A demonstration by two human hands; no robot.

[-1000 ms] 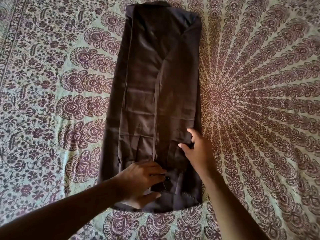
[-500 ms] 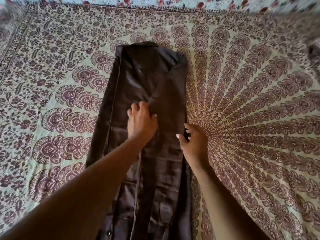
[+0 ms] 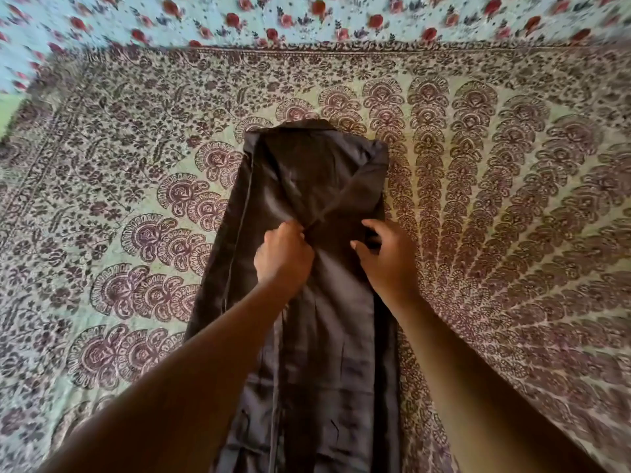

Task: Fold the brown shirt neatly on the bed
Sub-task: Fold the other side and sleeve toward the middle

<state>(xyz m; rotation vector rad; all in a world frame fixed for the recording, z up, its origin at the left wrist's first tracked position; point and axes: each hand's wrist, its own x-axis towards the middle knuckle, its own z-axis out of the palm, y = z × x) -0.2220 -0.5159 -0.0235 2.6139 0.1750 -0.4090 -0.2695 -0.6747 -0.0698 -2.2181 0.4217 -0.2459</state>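
Brown shirt (image 3: 307, 268) lies as a long narrow strip mid-bed (image 3: 512, 233). Both hands have moved up from the hem: left hand (image 3: 283, 256) now pinches mid-length cloth, right hand (image 3: 384, 257) grips the right edge, likely for a crosswise fold.

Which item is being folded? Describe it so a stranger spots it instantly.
Start at the paisley bedspread covering the bed. Down its middle runs a long narrow strip, the brown shirt, with the left hand and right hand gripping it midway. It is the only plain, dark, unpatterned cloth there.
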